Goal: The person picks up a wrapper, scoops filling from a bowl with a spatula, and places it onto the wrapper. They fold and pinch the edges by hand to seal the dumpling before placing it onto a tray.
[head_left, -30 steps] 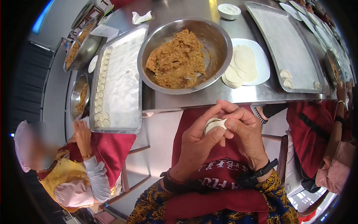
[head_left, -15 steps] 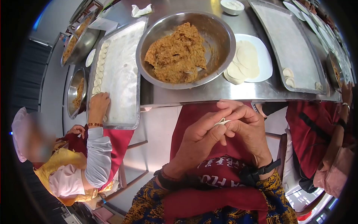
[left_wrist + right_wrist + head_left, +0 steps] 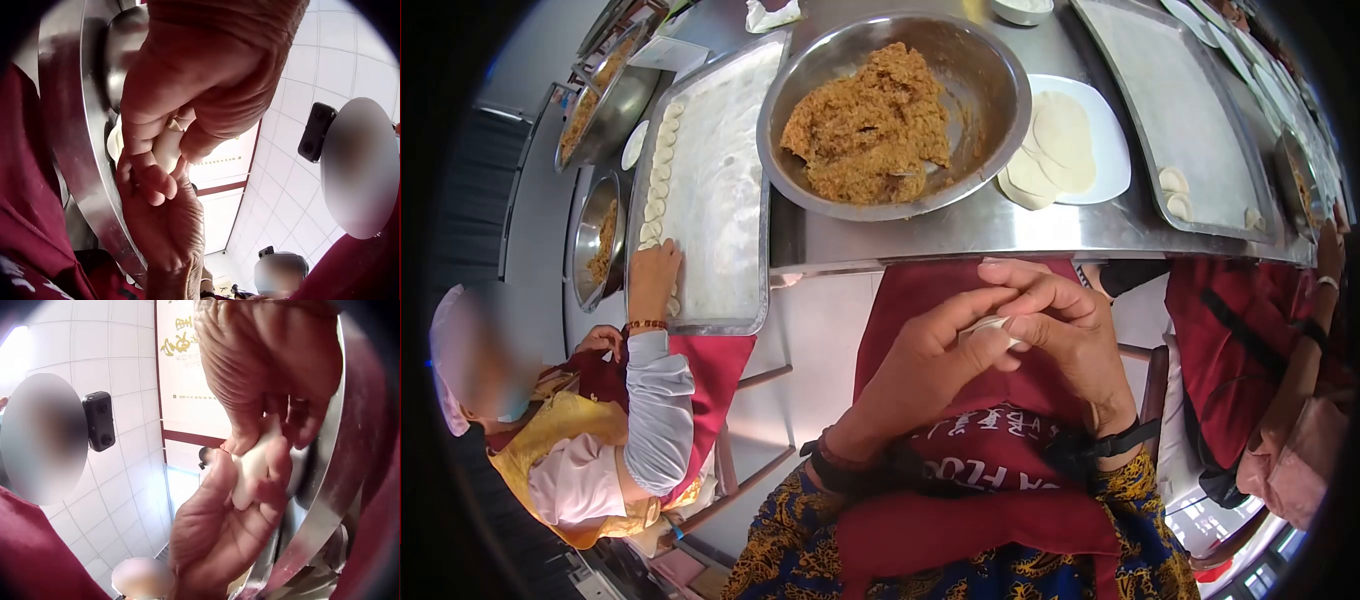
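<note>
So, dumpling (image 3: 990, 328): up over the lap, in front of the red apron (image 3: 920, 300), just below the table edge (image 3: 1000, 240), squeezed between both hands.
Left hand (image 3: 920, 365): thumb and forefinger curled in, pinching the dumpling's near side. Other fingers are tucked in under it.
Right hand (image 3: 1068, 335): fingers bent over the top, pinching the seam. It touches the left hand.
Wrist views: white dough pressed between the fingertips of both hands, and only a bit of it shows.
Bowl (image 3: 1012, 95): big steel one on the table straight ahead, with a heap of brownish filling (image 3: 865, 125) inside.
Plate (image 3: 1112, 165): white, right beside the bowl on its right, with round wrappers (image 3: 1060, 140) stacked on it. One wrapper hangs off the near edge.
Left tray (image 3: 720, 200): floured, with a row of done dumplings (image 3: 658, 190) down its outer edge. A neighbour's hand (image 3: 655, 280) rests at the near end of that row.
Right tray (image 3: 1180, 90): floured too, with a few more dumplings (image 3: 1172, 192) at its near end.
</note>
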A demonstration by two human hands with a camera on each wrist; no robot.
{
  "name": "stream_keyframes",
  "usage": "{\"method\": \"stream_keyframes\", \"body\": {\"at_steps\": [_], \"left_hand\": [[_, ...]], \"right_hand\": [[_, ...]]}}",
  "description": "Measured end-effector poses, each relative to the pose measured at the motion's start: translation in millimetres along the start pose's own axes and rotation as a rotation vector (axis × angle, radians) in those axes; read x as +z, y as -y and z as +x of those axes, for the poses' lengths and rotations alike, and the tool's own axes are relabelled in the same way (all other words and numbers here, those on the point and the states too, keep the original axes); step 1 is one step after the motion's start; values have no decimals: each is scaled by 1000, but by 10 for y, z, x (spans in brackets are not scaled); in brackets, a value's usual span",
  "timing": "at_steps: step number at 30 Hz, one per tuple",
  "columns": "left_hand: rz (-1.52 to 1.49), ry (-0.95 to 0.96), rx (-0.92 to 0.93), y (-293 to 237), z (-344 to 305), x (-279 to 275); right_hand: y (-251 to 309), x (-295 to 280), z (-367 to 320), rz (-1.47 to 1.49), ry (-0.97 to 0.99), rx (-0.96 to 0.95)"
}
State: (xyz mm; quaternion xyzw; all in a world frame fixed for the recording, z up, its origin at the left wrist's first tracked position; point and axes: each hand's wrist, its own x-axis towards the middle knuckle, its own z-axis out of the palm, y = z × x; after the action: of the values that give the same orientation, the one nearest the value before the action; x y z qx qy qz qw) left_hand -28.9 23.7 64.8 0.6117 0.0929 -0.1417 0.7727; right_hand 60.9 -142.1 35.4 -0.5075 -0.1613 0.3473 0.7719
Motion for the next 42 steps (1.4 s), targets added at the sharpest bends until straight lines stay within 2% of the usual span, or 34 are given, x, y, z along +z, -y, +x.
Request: {"method": "stream_keyframes", "body": {"at_steps": [1, 3, 7, 9, 13, 16, 22, 25, 27, 28, 30, 31, 33, 37, 39, 42], "left_hand": [[-1, -3, 3, 40, 5, 19], [-630, -62, 61, 144, 30, 57], [-664, -3, 52, 115, 16, -38], [-570, -40, 17, 89, 0, -38], [-468, -80, -25, 40, -32, -52], [-394, -14, -42, 3, -38, -106], [-337, 19, -64, -6, -27, -141], [-362, -27, -84, 24, -1, -141], [-639, -55, -91, 132, 29, -172], [-638, -57, -87, 206, 59, -170], [-1121, 56, -142, 313, 143, -131], [-1121, 56, -138, 330, 156, -114], [-1174, 1, -100, 322, 160, -75], [-1154, -17, -114, 292, 133, -100], [-999, -7, -101, 268, 127, -107], [-878, 4, -58, 260, 113, -113]], "right_hand": [[-10, 20, 8, -2, 4, 0], [-25, 50, 32, -44, -84, -40], [-49, 68, 45, -204, -79, -74], [-105, 40, 65, -387, -46, -182], [-96, 61, 53, -368, -34, -111], [-54, 128, 72, -434, -24, -92], [-71, 139, 64, -605, 5, -177], [-136, 125, 62, -548, 8, -170], [-175, 160, 59, -271, -45, -167], [-174, 195, 59, -272, -41, -169], [-163, 249, 80, -196, -105, -142], [-169, 245, 92, -198, -101, -143], [-187, 228, 93, -406, -64, -200], [-184, 260, 103, -347, -104, -124], [-231, 172, 123, -534, -28, -251], [-212, 179, 120, -540, -28, -229]]}}
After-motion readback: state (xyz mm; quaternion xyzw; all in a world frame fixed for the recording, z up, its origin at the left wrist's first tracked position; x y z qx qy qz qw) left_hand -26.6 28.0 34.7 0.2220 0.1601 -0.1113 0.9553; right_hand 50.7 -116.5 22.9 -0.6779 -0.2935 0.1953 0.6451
